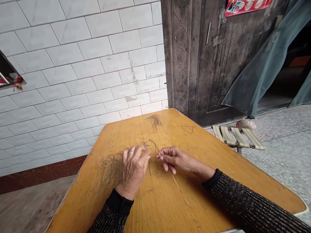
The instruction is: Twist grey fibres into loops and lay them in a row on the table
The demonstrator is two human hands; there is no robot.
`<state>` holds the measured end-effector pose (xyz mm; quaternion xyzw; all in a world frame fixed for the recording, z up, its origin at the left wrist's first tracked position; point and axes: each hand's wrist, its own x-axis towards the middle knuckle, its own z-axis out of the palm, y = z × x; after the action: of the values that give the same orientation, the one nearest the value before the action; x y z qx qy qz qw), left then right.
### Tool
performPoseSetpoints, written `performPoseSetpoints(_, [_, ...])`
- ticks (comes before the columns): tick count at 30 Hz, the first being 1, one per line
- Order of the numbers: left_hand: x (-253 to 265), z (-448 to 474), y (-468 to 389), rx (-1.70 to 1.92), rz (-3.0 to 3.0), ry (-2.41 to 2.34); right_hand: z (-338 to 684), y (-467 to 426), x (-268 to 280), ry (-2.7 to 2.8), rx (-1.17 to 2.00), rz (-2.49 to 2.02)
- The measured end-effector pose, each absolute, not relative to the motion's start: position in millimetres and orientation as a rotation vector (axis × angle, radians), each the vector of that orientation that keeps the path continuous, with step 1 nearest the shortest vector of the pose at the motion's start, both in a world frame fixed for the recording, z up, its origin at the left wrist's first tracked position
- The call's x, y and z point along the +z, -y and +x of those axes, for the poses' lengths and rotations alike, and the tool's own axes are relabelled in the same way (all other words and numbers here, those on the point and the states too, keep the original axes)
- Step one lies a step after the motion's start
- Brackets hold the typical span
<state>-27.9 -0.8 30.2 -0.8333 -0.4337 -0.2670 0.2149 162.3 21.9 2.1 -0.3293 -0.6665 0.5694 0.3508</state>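
My left hand (136,165), with a ring on one finger, is closed with thumb and fingertips together on a thin wire. Beside it my right hand (173,158) pinches a thin wire (180,189) whose loose end trails down over the table toward me. A loop of wire (151,142) stands out just beyond the two hands. Left of and partly behind my left hand lies a row of looped wire pieces (109,163) with long straggling ends. Whether both hands grip the same strand is hard to make out.
The yellow wooden table (204,181) stretches away to a white tiled wall (104,58). A small bundle of wires (155,120) lies near its far end, with a bent wire (188,129) to the right. A folding stool (236,135) stands right of the table, by a dark door (206,64).
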Motion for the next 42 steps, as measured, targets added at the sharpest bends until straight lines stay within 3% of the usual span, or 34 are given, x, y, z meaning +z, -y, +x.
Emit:
performPoseSetpoints(13, [11, -30, -12, -1.060, -2.548, 1.164, 155, -16, 1, 1.654, 1.653, -0.750])
performPoseSetpoints(26, [13, -26, -6, -0.800, -2.649, 1.172, 141, -13, -13, 1.742, 1.686, -1.013])
performPoseSetpoints(42, [10, -27, -7, -0.855, -2.698, 1.205, 137, -14, -6, 1.540, 1.460, -1.020])
